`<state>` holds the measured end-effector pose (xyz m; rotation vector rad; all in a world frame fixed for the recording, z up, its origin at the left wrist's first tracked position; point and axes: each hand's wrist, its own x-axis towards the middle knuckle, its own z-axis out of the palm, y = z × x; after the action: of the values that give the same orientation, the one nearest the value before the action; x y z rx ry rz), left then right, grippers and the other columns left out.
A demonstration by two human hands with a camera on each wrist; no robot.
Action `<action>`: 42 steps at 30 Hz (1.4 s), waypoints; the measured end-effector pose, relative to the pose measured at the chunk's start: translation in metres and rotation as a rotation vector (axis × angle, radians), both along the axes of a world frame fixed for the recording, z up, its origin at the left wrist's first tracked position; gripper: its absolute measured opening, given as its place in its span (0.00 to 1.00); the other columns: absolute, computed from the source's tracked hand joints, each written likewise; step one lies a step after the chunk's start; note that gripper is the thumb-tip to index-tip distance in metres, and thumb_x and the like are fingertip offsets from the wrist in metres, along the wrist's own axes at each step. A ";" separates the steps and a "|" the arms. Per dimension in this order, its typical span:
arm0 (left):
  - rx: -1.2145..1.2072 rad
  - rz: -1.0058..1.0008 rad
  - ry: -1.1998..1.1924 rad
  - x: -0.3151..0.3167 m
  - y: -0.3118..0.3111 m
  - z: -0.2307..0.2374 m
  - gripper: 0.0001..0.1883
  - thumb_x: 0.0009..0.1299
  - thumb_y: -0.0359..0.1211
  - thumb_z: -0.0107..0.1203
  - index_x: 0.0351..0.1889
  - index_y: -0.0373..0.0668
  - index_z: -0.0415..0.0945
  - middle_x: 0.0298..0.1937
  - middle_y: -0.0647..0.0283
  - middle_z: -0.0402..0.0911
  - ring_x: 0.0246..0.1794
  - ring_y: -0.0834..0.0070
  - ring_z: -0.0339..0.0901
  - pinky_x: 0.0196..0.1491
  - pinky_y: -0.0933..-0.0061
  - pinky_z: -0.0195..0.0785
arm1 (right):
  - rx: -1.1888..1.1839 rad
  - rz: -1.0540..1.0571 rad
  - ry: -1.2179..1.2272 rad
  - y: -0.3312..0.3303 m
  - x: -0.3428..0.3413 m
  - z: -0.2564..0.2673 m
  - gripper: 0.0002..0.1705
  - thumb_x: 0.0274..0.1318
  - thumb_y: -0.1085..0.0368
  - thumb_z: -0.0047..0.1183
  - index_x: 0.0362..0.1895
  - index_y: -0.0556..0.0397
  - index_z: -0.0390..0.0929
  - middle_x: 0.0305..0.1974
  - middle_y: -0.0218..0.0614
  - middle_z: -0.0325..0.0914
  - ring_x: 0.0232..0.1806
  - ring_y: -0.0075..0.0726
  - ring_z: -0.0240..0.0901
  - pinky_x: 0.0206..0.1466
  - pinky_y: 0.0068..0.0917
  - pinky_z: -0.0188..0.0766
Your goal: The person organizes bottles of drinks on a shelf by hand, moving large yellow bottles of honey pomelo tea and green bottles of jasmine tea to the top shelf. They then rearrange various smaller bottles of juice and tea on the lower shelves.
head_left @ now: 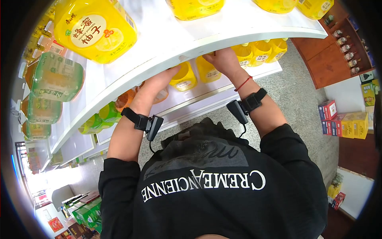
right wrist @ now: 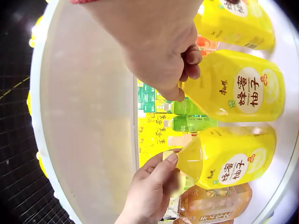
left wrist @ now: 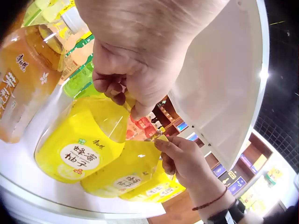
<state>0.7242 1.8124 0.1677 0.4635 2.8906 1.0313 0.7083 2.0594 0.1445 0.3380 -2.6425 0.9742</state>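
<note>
On the lower shelf, my left hand (head_left: 160, 79) pinches the pale yellow cap (right wrist: 170, 155) of a yellow honey pomelo drink bottle (right wrist: 236, 161). Beside it, my right hand (head_left: 227, 61) grips the neck end of a second honey pomelo bottle (right wrist: 240, 88); its own fingers mostly cover that cap. The left wrist view shows both bottles standing side by side with their labels outward, the left one (left wrist: 79, 149) nearer that camera. An orange-brown drink bottle (left wrist: 28, 79) with a white cap stands just left of them.
The upper shelf's curved white edge (head_left: 159, 59) hangs over both hands, with large yellow bottles (head_left: 95, 32) on it. More yellow bottles (head_left: 260, 51) line the lower shelf to the right. Green bottles (head_left: 107, 113) stand at left. Speckled floor (head_left: 306, 95) lies beyond the shelf.
</note>
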 end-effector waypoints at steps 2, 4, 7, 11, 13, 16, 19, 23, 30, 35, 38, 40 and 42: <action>-0.065 0.037 0.023 0.003 0.000 0.007 0.22 0.69 0.35 0.57 0.58 0.34 0.71 0.50 0.55 0.82 0.48 0.69 0.80 0.51 0.72 0.71 | -0.004 0.004 0.014 -0.003 -0.001 0.000 0.23 0.48 0.51 0.61 0.35 0.61 0.81 0.33 0.55 0.80 0.37 0.58 0.78 0.44 0.46 0.75; -0.051 0.033 0.024 -0.001 -0.007 -0.001 0.22 0.69 0.35 0.57 0.58 0.34 0.71 0.49 0.55 0.82 0.48 0.68 0.80 0.51 0.71 0.71 | -0.006 0.006 0.026 -0.004 -0.002 -0.002 0.23 0.48 0.51 0.61 0.35 0.61 0.81 0.33 0.55 0.80 0.37 0.58 0.78 0.44 0.46 0.75; -0.046 0.030 0.030 -0.001 -0.010 -0.001 0.22 0.69 0.35 0.58 0.58 0.34 0.71 0.49 0.54 0.82 0.48 0.68 0.80 0.52 0.71 0.71 | -0.008 0.028 0.049 -0.005 -0.005 -0.007 0.23 0.48 0.52 0.61 0.35 0.61 0.81 0.33 0.56 0.80 0.37 0.58 0.78 0.44 0.46 0.75; -0.062 0.038 0.056 0.003 -0.007 0.005 0.22 0.69 0.35 0.57 0.59 0.34 0.71 0.50 0.53 0.82 0.49 0.67 0.80 0.52 0.71 0.71 | 0.002 0.032 0.039 -0.008 -0.007 -0.010 0.23 0.48 0.51 0.61 0.35 0.61 0.81 0.33 0.56 0.80 0.37 0.58 0.78 0.44 0.45 0.76; -0.060 0.039 0.043 0.001 -0.007 0.002 0.22 0.69 0.35 0.57 0.59 0.34 0.71 0.51 0.53 0.82 0.49 0.67 0.80 0.53 0.71 0.71 | -0.015 0.038 0.033 -0.008 -0.008 -0.013 0.23 0.49 0.51 0.61 0.35 0.61 0.81 0.33 0.56 0.80 0.37 0.58 0.78 0.44 0.45 0.76; -0.062 0.040 0.033 -0.001 -0.009 -0.003 0.23 0.69 0.35 0.57 0.59 0.35 0.71 0.51 0.53 0.82 0.50 0.67 0.80 0.53 0.71 0.71 | 0.012 0.028 0.038 -0.010 -0.008 -0.012 0.23 0.49 0.50 0.61 0.35 0.61 0.81 0.33 0.56 0.80 0.37 0.58 0.78 0.44 0.45 0.76; -0.074 0.039 0.025 0.001 -0.008 0.002 0.23 0.69 0.35 0.57 0.60 0.35 0.71 0.52 0.53 0.81 0.51 0.67 0.80 0.54 0.71 0.70 | 0.021 0.015 0.031 -0.011 -0.006 -0.011 0.23 0.49 0.50 0.61 0.36 0.61 0.81 0.34 0.56 0.80 0.37 0.58 0.78 0.44 0.45 0.76; -0.051 0.030 0.017 -0.003 -0.008 -0.003 0.23 0.69 0.36 0.56 0.60 0.35 0.71 0.52 0.53 0.81 0.51 0.67 0.79 0.54 0.71 0.70 | -0.001 0.019 0.069 -0.011 -0.009 -0.013 0.23 0.49 0.50 0.61 0.36 0.60 0.81 0.34 0.55 0.80 0.37 0.58 0.78 0.44 0.46 0.76; -0.066 0.017 0.060 -0.002 -0.005 0.003 0.23 0.69 0.37 0.57 0.60 0.36 0.71 0.52 0.54 0.81 0.50 0.67 0.79 0.54 0.71 0.70 | -0.016 0.028 0.049 -0.014 -0.010 -0.014 0.22 0.49 0.52 0.62 0.37 0.60 0.81 0.35 0.55 0.81 0.39 0.58 0.78 0.45 0.45 0.76; -0.104 0.031 0.020 -0.003 -0.009 0.000 0.23 0.69 0.37 0.57 0.60 0.36 0.71 0.52 0.53 0.81 0.51 0.66 0.79 0.54 0.71 0.70 | -0.016 0.026 0.051 -0.015 -0.008 -0.014 0.22 0.49 0.52 0.62 0.38 0.59 0.81 0.36 0.55 0.80 0.39 0.58 0.78 0.45 0.46 0.76; -0.088 0.017 0.025 -0.003 -0.010 -0.001 0.23 0.69 0.37 0.57 0.59 0.35 0.71 0.52 0.53 0.82 0.50 0.66 0.80 0.54 0.71 0.71 | -0.014 0.033 0.058 -0.017 -0.009 -0.016 0.22 0.49 0.52 0.62 0.40 0.58 0.81 0.36 0.55 0.80 0.40 0.58 0.78 0.46 0.46 0.75; -0.078 0.013 0.015 -0.004 -0.012 -0.003 0.23 0.69 0.37 0.57 0.59 0.35 0.71 0.51 0.53 0.82 0.50 0.66 0.80 0.53 0.71 0.71 | -0.023 0.041 0.068 -0.017 -0.011 -0.018 0.23 0.49 0.52 0.62 0.41 0.58 0.80 0.36 0.55 0.80 0.40 0.58 0.78 0.46 0.46 0.75; -0.065 0.006 0.005 -0.003 -0.011 0.001 0.23 0.69 0.36 0.57 0.59 0.35 0.71 0.51 0.53 0.82 0.50 0.66 0.80 0.53 0.71 0.71 | 0.004 0.038 0.063 -0.017 -0.012 -0.020 0.24 0.49 0.51 0.62 0.42 0.58 0.80 0.37 0.55 0.80 0.41 0.58 0.78 0.46 0.46 0.75</action>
<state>0.7213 1.8017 0.1683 0.4555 2.9213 0.9355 0.6959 2.0424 0.1246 0.4146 -2.5908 0.9541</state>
